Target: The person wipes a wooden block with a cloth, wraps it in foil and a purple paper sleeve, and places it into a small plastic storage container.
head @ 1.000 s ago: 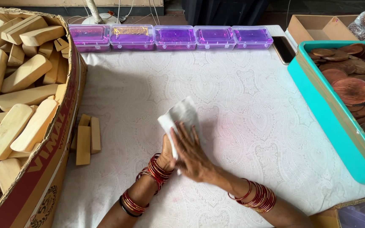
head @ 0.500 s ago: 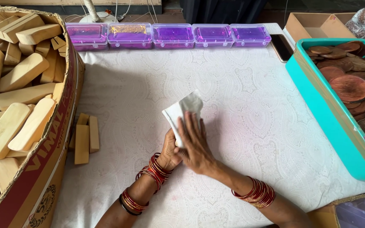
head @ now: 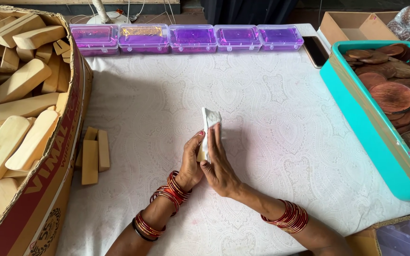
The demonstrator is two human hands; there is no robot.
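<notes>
Head view: big brown cardboard box (head: 48, 189) heaped with pale wooden blocks fills the left side of the white patterned cloth-covered desk (head: 281, 123), a teal tray of round brown wooden discs (head: 380, 128) sits on the right, and a row of purple clear plastic cases (head: 186, 38) lines the far edge. Mid-desk, the left hand (head: 190, 163) and right hand (head: 220, 163) press flat together around a small pale wooden block half wrapped in thin white paper (head: 208, 128). Honestly, with flat palms rather than fingers curled round it, the loose top flap could spring open or the block slip out onto the cloth.
</notes>
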